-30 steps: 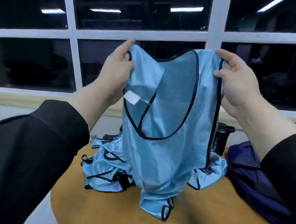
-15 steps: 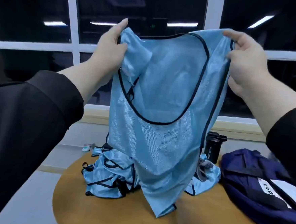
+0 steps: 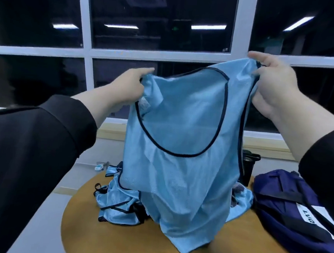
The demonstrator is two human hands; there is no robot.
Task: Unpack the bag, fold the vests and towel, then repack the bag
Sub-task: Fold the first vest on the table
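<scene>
The round counter (image 3: 114, 241) carries the navy bag (image 3: 294, 210) at right and a heap of unfolded vests (image 3: 117, 202) behind. Above them hangs one light-blue vest (image 3: 180, 147), its hem brushing the counter. The left hand (image 3: 125, 88) and right hand (image 3: 273, 84) each pinch a shoulder. The slippery mesh could slide from either grip, or the hem could drag the heap askew. Compared with a second ago, the left shoulder sits lower.
</scene>
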